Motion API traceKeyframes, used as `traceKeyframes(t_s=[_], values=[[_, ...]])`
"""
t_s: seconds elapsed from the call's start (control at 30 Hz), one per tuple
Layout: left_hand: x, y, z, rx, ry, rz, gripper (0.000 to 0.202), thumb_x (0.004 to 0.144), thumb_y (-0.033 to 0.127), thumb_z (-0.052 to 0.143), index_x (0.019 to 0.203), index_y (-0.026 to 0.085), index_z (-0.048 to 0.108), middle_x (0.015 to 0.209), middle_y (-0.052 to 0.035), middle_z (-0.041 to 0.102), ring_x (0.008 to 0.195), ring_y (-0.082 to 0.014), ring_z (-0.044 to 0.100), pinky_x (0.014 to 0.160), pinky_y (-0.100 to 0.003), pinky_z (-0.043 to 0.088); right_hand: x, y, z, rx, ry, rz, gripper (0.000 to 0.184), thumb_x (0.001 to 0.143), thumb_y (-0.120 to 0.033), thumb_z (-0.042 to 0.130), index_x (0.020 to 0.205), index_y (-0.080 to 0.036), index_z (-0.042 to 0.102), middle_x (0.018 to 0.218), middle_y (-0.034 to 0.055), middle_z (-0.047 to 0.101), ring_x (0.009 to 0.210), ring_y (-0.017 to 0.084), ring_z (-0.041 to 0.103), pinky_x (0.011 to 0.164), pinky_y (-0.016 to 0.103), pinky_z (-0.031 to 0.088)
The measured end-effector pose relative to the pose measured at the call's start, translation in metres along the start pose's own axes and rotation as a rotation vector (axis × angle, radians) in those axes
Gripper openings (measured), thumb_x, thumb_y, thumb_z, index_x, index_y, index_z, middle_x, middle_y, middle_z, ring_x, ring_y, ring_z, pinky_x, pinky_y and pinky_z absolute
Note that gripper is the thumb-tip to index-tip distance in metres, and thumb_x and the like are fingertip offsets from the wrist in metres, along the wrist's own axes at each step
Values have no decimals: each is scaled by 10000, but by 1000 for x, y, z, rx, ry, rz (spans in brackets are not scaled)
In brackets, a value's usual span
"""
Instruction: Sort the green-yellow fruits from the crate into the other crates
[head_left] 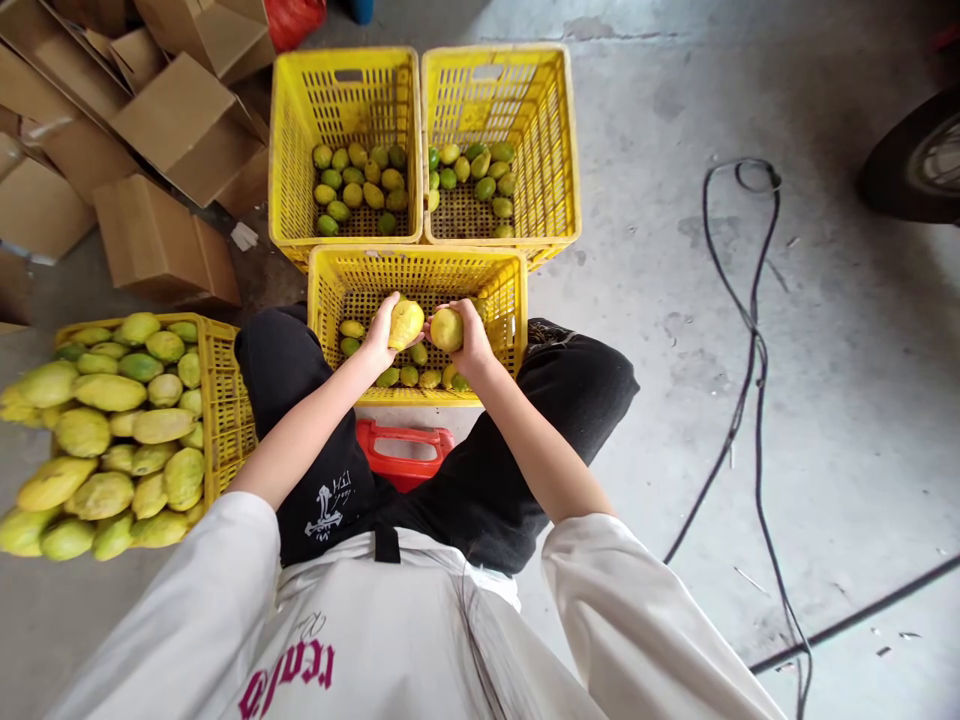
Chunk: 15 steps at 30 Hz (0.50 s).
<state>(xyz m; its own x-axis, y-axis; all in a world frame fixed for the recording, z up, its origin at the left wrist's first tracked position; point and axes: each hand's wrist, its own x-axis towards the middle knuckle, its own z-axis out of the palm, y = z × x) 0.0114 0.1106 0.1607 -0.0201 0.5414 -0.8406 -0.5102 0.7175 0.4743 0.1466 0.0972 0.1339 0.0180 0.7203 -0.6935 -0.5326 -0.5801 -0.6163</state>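
In front of me, above the near yellow crate (418, 398), each hand has fruit in it. My left hand (379, 332) is closed around a yellow lemon (406, 324). A second, slightly greener lemon (448, 329) sits in my right hand (475, 340), with the fingers curled about it. The two lemons are held side by side, a small gap between them. Below the hands, several green and yellow lemons (409, 376) lie on the crate's slatted floor, some of them hidden by my hands and forearms.
Two more yellow crates (346, 240) (501, 240) with lemons stand behind. A heaped crate (225, 400) is at my left. Cardboard boxes (161, 235) pile up at the far left. A red plastic seat (405, 462) is beneath me. Black cable (757, 400) and a wheel (919, 160) are at right.
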Motion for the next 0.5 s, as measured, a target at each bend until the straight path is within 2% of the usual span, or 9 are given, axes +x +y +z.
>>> traceKeyframes(t_s=[0.1, 0.27, 0.4, 0.5], values=[[-2, 1, 0, 41, -10, 8, 403, 1089, 457, 594, 813, 169, 647, 672, -23, 706, 557, -121, 680, 648, -245, 595, -2, 0, 2, -31, -28, -11, 220, 822, -428, 759, 821, -234, 654, 756, -4, 732, 875, 214, 780, 755, 289, 631], [-4, -3, -1, 83, -20, 85, 205, 1003, 277, 751, 858, 189, 635, 685, 10, 715, 574, -118, 684, 662, -251, 595, -5, 2, 5, -53, -12, -3, 316, 751, -435, 852, 855, -241, 626, 753, -30, 690, 906, 221, 775, 746, 281, 611], [-3, -5, 0, 80, -34, 99, 217, 1023, 287, 707, 844, 189, 633, 672, -1, 710, 561, -112, 666, 625, -235, 560, -5, 1, 5, -50, 46, -35, 454, 712, -465, 936, 926, -248, 599, 809, -33, 683, 911, 228, 777, 770, 330, 656], [1, -4, 0, 58, 0, 107, 262, 1041, 308, 656, 805, 199, 625, 634, 4, 688, 553, -115, 658, 591, -230, 532, -2, 0, 4, 15, 52, -13, 441, 747, -422, 937, 922, -261, 566, 827, -24, 682, 882, 230, 780, 729, 356, 689]])
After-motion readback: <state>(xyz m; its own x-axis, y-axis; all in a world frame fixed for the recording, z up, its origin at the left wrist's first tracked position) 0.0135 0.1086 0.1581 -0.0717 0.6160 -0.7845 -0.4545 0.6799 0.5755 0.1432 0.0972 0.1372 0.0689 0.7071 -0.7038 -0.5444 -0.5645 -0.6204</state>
